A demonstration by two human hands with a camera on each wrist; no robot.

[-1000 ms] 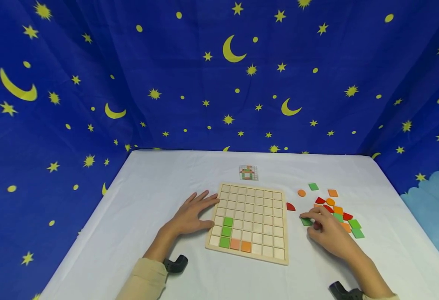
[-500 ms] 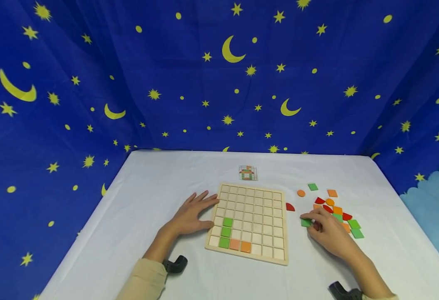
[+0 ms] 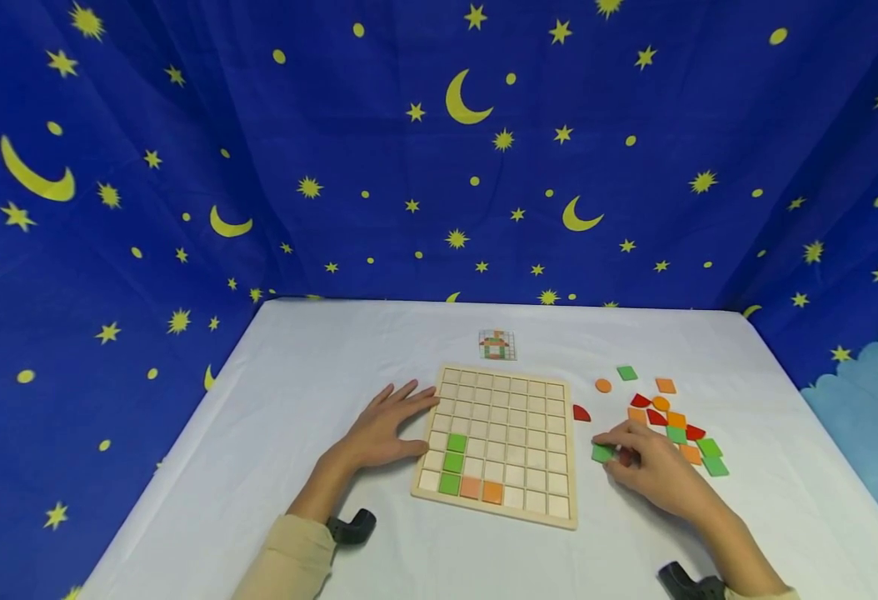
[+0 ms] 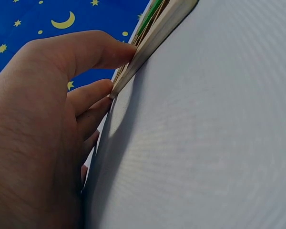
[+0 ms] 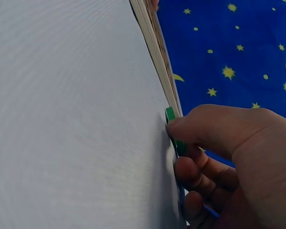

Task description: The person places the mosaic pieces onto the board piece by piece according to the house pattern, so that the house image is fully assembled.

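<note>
A wooden grid board (image 3: 497,415) lies on the white table, with a column of green square tiles (image 3: 454,462) and two orange square tiles (image 3: 492,492) in its lower left cells. At its left edge rests my left hand (image 3: 386,429), fingers spread, thumb and fingertips touching the rim, as the left wrist view also shows. Right of the board, my right hand (image 3: 652,462) pinches a green square tile (image 3: 601,452) between thumb and fingers. In the right wrist view the tile (image 5: 169,114) is seen edge-on under the thumb. A bit of red (image 3: 626,457) shows beneath that hand.
Loose red, orange and green tiles (image 3: 676,434) lie in a pile beyond the right hand. A red quarter-circle (image 3: 581,413) sits by the board's right edge. A small pattern card (image 3: 497,344) lies behind the board. Blue star-print cloth (image 3: 439,167) hangs behind the table.
My right hand has shifted slightly left and toward me with the green tile, away from the pile, uncovering an orange tile there. The left hand has stayed at the board's edge.
</note>
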